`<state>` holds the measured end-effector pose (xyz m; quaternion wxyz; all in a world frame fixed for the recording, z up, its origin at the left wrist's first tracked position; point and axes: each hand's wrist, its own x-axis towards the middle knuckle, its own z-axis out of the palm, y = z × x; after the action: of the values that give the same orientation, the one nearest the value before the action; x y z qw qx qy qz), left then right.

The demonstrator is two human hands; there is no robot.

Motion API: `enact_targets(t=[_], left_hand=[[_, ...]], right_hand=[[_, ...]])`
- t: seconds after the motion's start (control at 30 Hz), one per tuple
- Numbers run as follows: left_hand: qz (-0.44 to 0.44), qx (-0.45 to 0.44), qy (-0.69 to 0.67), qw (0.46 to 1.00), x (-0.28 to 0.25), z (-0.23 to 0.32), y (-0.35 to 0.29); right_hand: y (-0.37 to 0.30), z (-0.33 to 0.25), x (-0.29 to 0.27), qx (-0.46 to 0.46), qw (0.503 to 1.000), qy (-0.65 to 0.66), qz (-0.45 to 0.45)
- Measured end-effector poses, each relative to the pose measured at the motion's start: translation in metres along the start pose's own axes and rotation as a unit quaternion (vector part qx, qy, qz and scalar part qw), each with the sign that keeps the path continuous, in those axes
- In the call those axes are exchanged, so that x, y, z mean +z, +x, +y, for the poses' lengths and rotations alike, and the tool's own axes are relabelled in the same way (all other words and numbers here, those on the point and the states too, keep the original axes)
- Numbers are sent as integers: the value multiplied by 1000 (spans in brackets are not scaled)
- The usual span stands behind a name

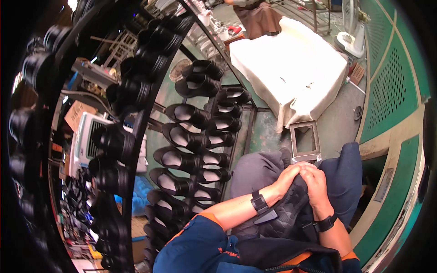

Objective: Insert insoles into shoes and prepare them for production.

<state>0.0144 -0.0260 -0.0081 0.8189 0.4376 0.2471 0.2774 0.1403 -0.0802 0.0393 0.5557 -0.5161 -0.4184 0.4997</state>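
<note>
My left hand (287,176) and my right hand (312,177) meet above my lap, thumbs close together. Both sets of fingers curl down around the far end of a black shoe (293,196). Its patterned, sole-like surface seems to face up between my forearms, though its near end blends into the dark cloth on my lap. The fingertips are hidden below the hands. Just beyond them, a worn metal frame (292,141) stands in front of a cloth-covered table (291,59).
Close on my left, a dark rack (157,98) carries rows of black shoes (182,136). Along my right runs a green metal panel (391,98) with perforations. A white fan-like appliance (351,43) stands at the far right, and a brown cloth (259,20) hangs behind the table.
</note>
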Motion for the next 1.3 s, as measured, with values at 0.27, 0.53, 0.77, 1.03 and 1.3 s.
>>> enact_targets(t=[0.27, 0.53, 0.77, 1.03, 1.3], left_hand=[[38, -94, -77, 992, 10, 17, 6], [8, -316, -346, 883, 19, 43, -82], [-113, -235, -456, 851, 17, -10, -150], [-175, -219, -410, 868, 12, 1, -171], [-207, -221, -350, 887, 14, 11, -176]], right_hand=[[8, -3, -19, -43, 997, 65, 2], [53, 14, -53, 132, 932, 328, 83], [34, 20, -11, 123, 933, 333, 63], [22, -9, 18, 100, 933, 342, 50], [33, 30, -33, -157, 956, -122, 218]])
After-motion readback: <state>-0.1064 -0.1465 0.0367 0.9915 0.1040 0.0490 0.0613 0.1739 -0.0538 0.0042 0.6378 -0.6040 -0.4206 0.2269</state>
